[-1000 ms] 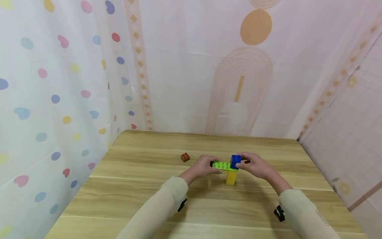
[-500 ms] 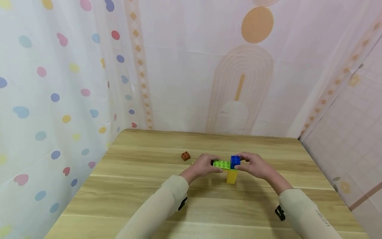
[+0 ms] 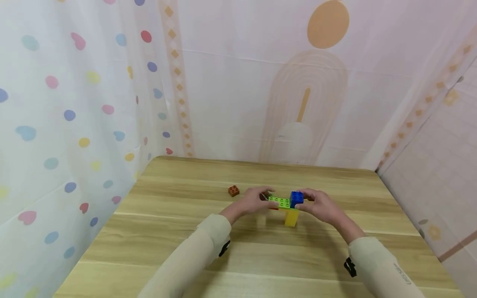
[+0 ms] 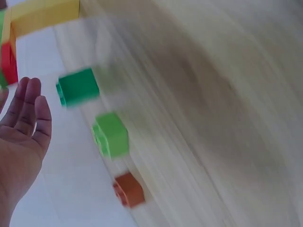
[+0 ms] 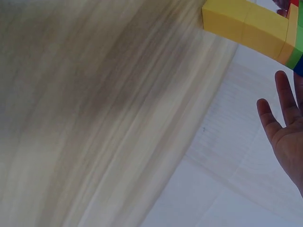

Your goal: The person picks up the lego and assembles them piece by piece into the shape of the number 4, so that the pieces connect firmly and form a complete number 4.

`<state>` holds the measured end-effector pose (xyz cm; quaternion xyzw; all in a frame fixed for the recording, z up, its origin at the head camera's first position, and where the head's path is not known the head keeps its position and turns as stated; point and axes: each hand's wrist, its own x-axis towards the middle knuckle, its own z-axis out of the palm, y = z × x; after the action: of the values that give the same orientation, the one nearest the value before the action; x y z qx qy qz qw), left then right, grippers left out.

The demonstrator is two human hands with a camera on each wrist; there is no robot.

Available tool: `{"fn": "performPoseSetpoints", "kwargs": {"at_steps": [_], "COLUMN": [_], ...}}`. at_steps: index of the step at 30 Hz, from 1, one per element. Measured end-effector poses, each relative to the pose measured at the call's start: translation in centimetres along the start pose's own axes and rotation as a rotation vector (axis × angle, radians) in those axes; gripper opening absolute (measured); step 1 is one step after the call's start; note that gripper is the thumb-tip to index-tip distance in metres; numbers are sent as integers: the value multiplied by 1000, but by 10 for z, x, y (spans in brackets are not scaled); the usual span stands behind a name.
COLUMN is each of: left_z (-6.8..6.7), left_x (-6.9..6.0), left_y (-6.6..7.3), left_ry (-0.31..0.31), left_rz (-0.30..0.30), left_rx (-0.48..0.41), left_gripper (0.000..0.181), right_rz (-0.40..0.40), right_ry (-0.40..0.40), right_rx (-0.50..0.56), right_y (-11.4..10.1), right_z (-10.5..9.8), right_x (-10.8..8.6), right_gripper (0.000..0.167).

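My right hand (image 3: pixel 321 205) pinches a blue brick (image 3: pixel 296 199) between thumb and fingers, on the right end of a light green studded piece (image 3: pixel 279 202). Beneath that end stands a yellow column (image 3: pixel 291 217). My left hand (image 3: pixel 254 200) is at the structure's left end, its thumb in front of the green piece. In the left wrist view this hand (image 4: pixel 23 132) has extended fingers just below a red brick (image 4: pixel 8 64); contact there is unclear. The right wrist view cuts off most of my right hand (image 5: pixel 289 135), beside the yellow bricks (image 5: pixel 236 19).
A brown brick (image 3: pixel 233 191) lies on the wooden table (image 3: pixel 167 231), left of the structure. The left wrist view also has a dark green brick (image 4: pixel 79 88) and a light green brick (image 4: pixel 112 135). Patterned cloth hangs behind the table.
My left hand has shifted slightly away at the structure's left end, uncovering some red below the green piece. The blue brick sits straighter, with my right hand still on it. The view has tilted a little.
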<state>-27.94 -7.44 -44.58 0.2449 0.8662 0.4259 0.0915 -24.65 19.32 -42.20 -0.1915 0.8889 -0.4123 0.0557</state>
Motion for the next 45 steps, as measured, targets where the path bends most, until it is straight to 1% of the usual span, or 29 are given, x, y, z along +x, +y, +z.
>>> {"fn": "performPoseSetpoints", "kwargs": {"at_steps": [2, 5, 6, 8, 10, 13, 15, 18, 24, 28, 31, 36, 39, 42, 45], "left_z": [-11, -27, -31, -38, -40, -37, -34, -25, -14, -10, -8, -6, -4, -4, -9], "left_x": [-3, -7, -7, -9, -8, -4, 0, 7, 13, 14, 15, 18, 21, 21, 17], "left_y": [-8, -21, -25, -31, -38, -44, -46, -45, -48, -49, -48, -46, -47, -51, -54], "left_ry": [46, 128, 146, 172, 171, 145, 124, 89, 37, 23, 8, -25, -31, -23, 3], "left_rz": [-12, -28, -31, -46, -59, -79, -86, -96, -102, -119, -123, -100, -92, -93, -90], "left_rx": [-35, -79, -89, -107, -126, -130, -113, -88, -68, -35, 6, 71, 113, 145, 134], "left_gripper": [53, 49, 47, 45, 45, 47, 49, 50, 54, 56, 56, 51, 45, 38, 31], "right_rz": [3, 10, 13, 13, 4, -10, -14, -2, 40, 79, 106, 133, 123, 93, 71], "right_ry": [5, 10, 9, 10, 12, 17, 24, 35, 72, 79, 71, 63, 59, 57, 55], "right_rx": [12, 34, 48, 80, 116, 177, 211, 252, 316, 324, 333, 325, 309, 293, 297], "right_y": [1, 2, 3, 5, 8, 12, 13, 13, 11, 11, 11, 12, 12, 12, 12], "right_z": [1, 2, 3, 4, 7, 12, 16, 21, 35, 41, 45, 47, 48, 52, 56], "right_x": [-1, -3, -3, -5, -5, -5, -5, -7, -6, -5, -6, -7, -7, -6, -4], "right_gripper": [48, 50, 51, 51, 51, 48, 45, 45, 47, 51, 50, 48, 49, 45, 41]}}
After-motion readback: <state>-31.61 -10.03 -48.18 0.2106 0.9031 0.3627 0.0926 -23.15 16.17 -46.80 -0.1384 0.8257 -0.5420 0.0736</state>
